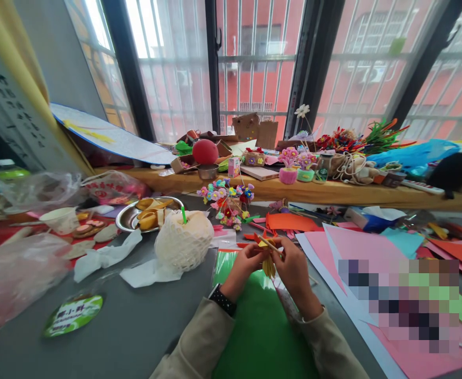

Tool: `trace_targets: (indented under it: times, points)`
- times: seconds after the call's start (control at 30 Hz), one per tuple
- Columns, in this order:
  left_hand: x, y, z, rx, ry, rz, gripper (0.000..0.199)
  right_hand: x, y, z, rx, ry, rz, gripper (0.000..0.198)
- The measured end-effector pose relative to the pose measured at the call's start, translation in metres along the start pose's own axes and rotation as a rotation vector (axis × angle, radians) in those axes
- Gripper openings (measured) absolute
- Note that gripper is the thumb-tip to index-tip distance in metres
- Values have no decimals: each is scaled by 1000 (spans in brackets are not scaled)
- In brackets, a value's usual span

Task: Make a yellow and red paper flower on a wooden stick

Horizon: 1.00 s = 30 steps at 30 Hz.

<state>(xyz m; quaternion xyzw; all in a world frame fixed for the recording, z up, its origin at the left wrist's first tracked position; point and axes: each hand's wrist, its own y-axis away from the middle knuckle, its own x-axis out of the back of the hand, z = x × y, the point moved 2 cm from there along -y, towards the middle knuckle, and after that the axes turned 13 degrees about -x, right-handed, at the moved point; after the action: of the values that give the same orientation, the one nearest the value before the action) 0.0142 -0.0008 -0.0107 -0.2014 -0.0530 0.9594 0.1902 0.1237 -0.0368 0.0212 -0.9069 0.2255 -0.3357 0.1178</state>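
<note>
Both of my hands are raised close together above a glossy green sheet (254, 331). Between the fingertips of my left hand (243, 267) is a small yellow folded paper piece (269, 267), with pointed, petal-like strips hanging down. My right hand (294, 268) pinches a thin pale wooden stick (269, 244), which lies across the top of the yellow paper. Whether the stick presses on the paper cannot be made out. Behind my fingers lie orange paper pieces (294, 222). A wrapped coconut (183, 239) with a green straw stands to the left.
Pink paper sheets (365, 245) cover the right side, partly blurred out. A metal bowl (122, 220) with peels, white tissues (108, 255) and plastic bags (21, 279) lie at left. Behind stand a bunch of small crafted flowers (229, 200) and a crowded wooden ledge (183, 183).
</note>
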Motion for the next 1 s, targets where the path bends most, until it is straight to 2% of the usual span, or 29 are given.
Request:
trace_targets:
  times: [0.1,0.27,0.37,0.43,0.6,0.73,0.83,1.0]
  points:
    - [-1,1,1,13,-2,-11,40,0,1,0,18,48,16,17]
    - [-2,4,2,59,-25,43,35,-7,7,-1,190,289,226,20]
    - [-1,4,2,45,-18,73,37,-10,9,0,278,296,298,23]
    - [-1,3,2,20,-16,57,39,-9,9,1,268,232,285,22]
    - [-1,0,1,-79,19,-31,42,-1,5,3,119,191,243,20]
    - [1,-3,-3,-76,17,-19,43,-1,4,3,156,218,107,13]
    - [1,-3,-2,-66,-4,-7,44,-1,2,5,198,214,82,12]
    - [-2,1,2,29,-43,-46,43,0,0,11,204,204,45,13]
